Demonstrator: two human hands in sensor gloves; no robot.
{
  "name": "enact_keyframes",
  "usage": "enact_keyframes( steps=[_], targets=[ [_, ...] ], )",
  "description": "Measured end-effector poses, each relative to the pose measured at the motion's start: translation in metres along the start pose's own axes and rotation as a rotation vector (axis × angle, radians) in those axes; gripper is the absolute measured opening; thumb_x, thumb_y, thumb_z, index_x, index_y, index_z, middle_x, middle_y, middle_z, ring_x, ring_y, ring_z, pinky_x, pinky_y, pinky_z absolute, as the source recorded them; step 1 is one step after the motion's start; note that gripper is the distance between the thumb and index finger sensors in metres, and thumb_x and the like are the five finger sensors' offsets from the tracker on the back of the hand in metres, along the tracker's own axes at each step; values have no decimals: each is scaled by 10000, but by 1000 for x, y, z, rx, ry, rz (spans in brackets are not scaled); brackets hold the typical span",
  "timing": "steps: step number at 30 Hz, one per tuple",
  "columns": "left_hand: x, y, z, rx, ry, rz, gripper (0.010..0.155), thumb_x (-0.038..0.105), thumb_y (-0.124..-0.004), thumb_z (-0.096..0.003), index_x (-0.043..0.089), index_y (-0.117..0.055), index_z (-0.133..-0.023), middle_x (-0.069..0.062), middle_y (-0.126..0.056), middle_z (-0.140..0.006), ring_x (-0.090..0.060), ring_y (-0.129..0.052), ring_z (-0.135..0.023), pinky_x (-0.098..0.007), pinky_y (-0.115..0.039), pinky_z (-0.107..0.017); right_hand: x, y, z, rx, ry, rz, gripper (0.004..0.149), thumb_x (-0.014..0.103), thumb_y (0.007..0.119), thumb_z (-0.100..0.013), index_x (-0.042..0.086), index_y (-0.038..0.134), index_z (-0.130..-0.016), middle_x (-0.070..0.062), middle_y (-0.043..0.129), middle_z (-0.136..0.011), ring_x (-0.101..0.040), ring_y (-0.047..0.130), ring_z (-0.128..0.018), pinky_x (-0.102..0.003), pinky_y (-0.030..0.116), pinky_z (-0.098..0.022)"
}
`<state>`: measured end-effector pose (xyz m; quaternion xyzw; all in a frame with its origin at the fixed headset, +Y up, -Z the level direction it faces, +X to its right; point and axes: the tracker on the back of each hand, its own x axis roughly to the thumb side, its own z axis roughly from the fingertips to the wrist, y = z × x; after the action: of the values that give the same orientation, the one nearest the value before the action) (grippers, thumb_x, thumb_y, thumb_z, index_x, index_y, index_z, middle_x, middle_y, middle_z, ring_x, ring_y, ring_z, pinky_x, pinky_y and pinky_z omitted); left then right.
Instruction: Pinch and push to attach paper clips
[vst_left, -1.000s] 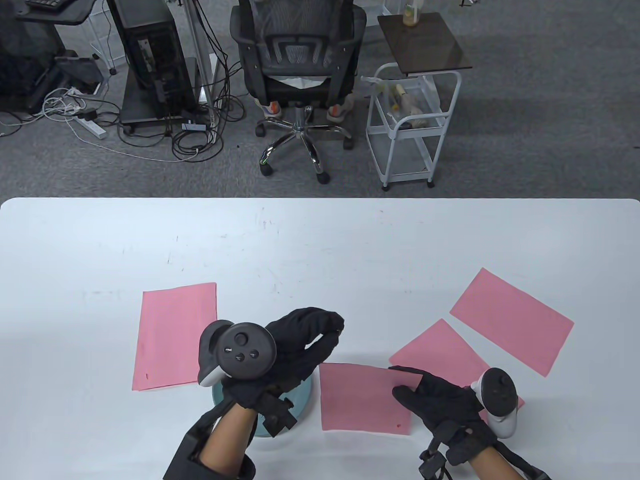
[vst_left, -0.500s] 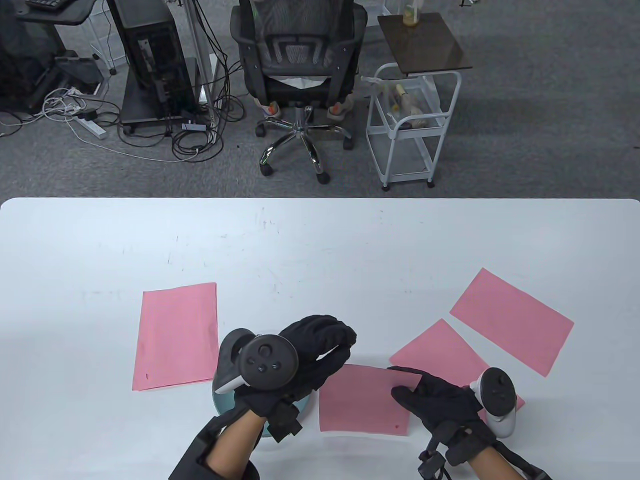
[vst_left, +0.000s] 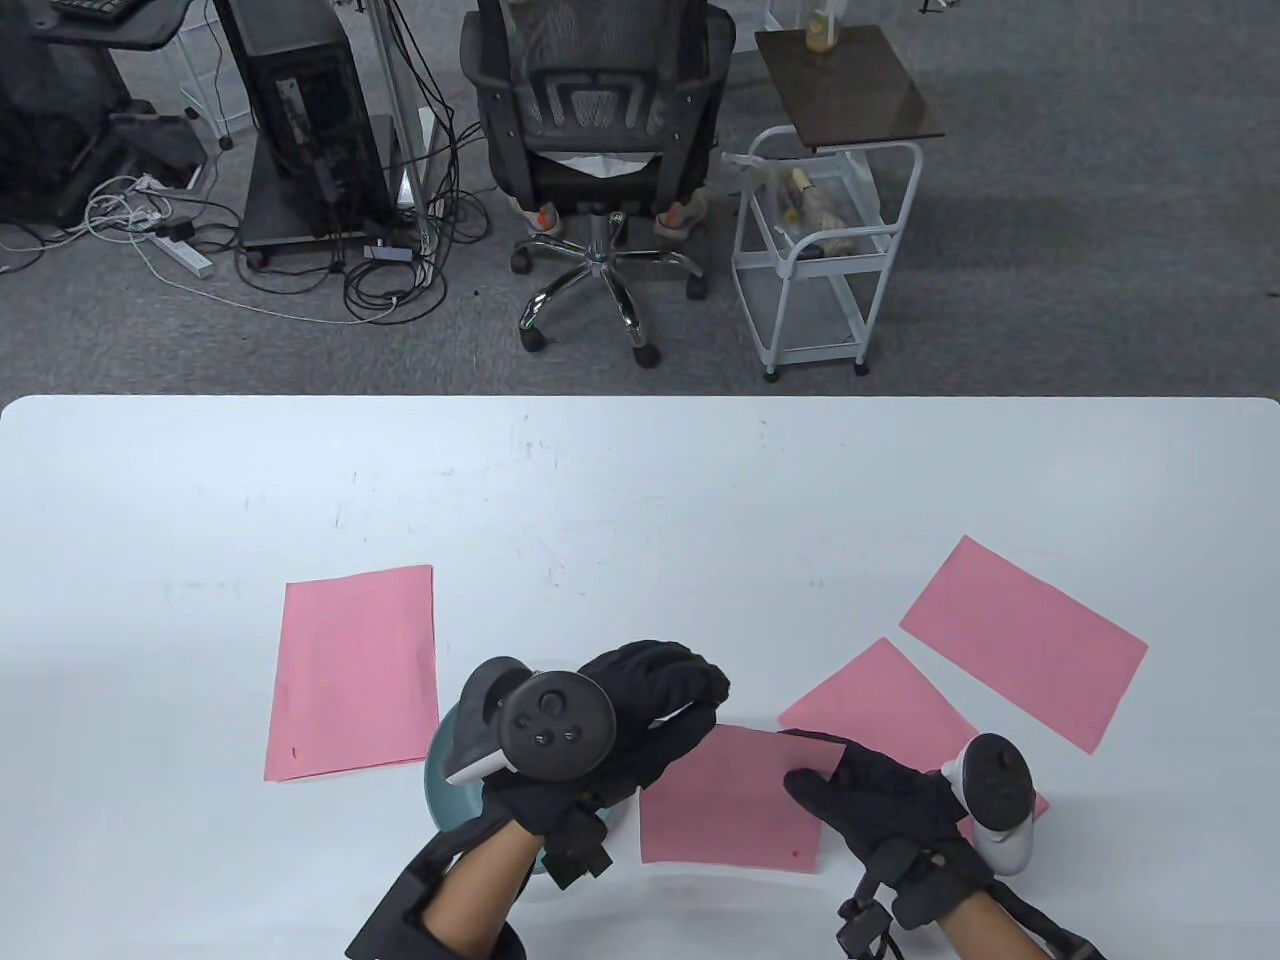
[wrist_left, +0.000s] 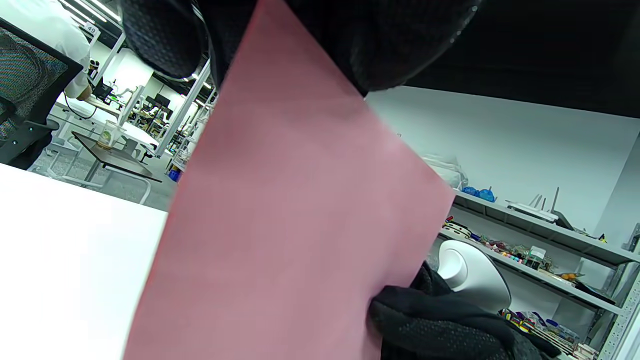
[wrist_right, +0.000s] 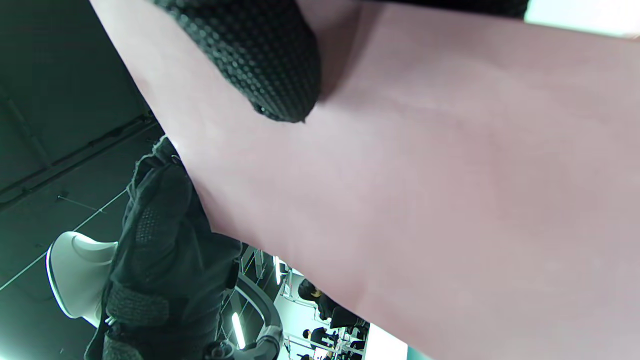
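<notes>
A pink sheet (vst_left: 730, 800) lies near the table's front edge with a small red mark at its lower right corner. My right hand (vst_left: 815, 770) grips the sheet's right edge, thumb on top; in the right wrist view one fingertip (wrist_right: 260, 60) presses on the pink sheet (wrist_right: 450, 175). My left hand (vst_left: 705, 700) is at the sheet's top left corner with its fingertips pinched together. In the left wrist view the pink sheet (wrist_left: 280, 225) runs up between those fingers (wrist_left: 165, 35). The paper clip itself is hidden inside the pinch.
A teal bowl (vst_left: 445, 790) sits under my left wrist. Another pink sheet (vst_left: 350, 670) lies to the left, and two more, one (vst_left: 880, 700) partly under my right hand and one (vst_left: 1020, 640) beyond it, lie to the right. An office chair and a white cart stand beyond the table's far edge.
My left hand has moved right and a little forward from above the bowl to the sheet's top left corner, keeping its pinch. The right hand has stayed on the sheet.
</notes>
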<state>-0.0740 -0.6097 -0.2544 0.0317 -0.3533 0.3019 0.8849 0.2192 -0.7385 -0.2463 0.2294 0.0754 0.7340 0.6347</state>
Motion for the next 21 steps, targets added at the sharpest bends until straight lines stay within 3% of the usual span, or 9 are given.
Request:
enact_keyframes(
  steps=[21],
  targets=[
    [-1, -4, -1, -34, -1, -10, 369, 335, -797, -610, 245, -811, -968, -31, -890, -972, -343, -831, -969, -612, -654, -746, 1, -1, 0, -13, 12, -14, 384, 220, 813, -572, 188, 799, -954, -85, 915, -897, -292, 944, -751, -463, 782, -538]
  ],
)
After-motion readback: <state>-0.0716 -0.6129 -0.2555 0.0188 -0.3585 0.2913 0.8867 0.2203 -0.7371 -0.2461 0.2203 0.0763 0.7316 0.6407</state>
